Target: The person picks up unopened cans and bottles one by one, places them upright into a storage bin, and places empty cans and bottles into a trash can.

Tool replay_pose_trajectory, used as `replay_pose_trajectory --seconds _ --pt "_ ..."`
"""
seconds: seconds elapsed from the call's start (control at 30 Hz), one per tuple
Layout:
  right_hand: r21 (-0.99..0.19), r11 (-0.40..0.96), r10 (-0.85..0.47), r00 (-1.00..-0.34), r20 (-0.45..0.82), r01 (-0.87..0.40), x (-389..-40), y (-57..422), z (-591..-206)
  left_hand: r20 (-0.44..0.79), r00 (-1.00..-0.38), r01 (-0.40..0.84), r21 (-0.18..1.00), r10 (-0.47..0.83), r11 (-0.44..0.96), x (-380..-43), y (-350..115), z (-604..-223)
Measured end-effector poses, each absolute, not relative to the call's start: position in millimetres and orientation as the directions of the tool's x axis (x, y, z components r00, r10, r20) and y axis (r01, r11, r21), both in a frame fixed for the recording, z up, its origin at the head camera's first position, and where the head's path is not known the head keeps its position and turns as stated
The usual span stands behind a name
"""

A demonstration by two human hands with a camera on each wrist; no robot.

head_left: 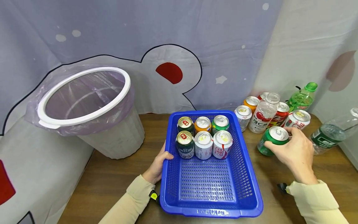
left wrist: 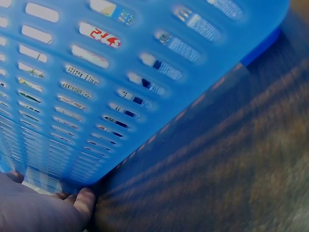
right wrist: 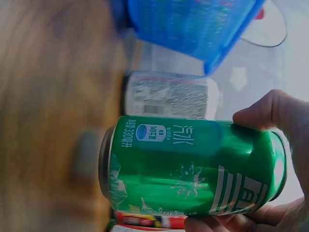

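Note:
A blue plastic basket lies on the wooden table with two rows of three drink cans standing in its far half. My left hand holds the basket's left side, thumb over the rim; in the left wrist view its fingers lie low against the slotted wall. To the right of the basket, my right hand grips a green soda can near its top. In the right wrist view the thumb and fingers are on opposite sides of that green can. Whether its base touches the table I cannot tell.
Behind the green can stand several more cans, a clear bottle with a red-and-white label and a green-capped bottle. Another bottle stands at far right. A bag-lined waste bin stands at left; a printed cloth hangs behind.

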State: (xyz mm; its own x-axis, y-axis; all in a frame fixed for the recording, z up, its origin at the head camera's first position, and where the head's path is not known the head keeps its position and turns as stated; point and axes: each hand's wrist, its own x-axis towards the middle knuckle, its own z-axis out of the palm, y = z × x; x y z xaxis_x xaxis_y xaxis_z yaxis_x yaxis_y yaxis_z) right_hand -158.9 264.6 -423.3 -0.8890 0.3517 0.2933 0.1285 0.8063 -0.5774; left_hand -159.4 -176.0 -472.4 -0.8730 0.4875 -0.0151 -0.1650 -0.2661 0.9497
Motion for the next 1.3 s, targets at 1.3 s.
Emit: replay_pose_trajectory --seconds 1.3 --pt "-0.52 0.707 -0.237 -0.853 0.465 -0.48 -111 100 -328 -0.024 -0.883 -0.175 0.943 0.468 -0.282 -160 -175 -474"
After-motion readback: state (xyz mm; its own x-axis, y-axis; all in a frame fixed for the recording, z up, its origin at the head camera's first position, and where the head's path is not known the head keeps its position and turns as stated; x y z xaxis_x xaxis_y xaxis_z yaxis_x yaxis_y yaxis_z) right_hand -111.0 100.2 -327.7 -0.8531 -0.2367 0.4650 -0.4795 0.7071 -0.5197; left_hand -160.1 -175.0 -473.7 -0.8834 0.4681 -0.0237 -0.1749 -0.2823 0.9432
